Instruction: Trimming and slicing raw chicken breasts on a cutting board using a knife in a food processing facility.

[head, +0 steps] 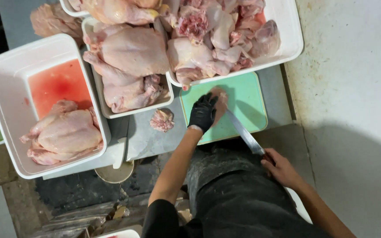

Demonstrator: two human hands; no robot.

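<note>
Left hand (pixel 203 112), in black glove, pressing down a raw chicken piece (pixel 220 102) on the green cutting board (pixel 248 99); right hand (pixel 283 167) clenched on the knife (pixel 242 130) handle. Soft, wet, probably slippery meat: best held flat from above, fingers away from the blade. Close behind, white tub of cut chicken (pixel 289 42); another scrap (pixel 162 120) lying on the table (pixel 146 141).

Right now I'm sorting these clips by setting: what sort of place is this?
Most likely a poultry butchering stall or meat-prep area. White tubs hold whole raw chickens, another tray holds cut pieces, and the gloved left hand steadies a chicken piece on a green cutting board while the right hand works a long knife.
</note>
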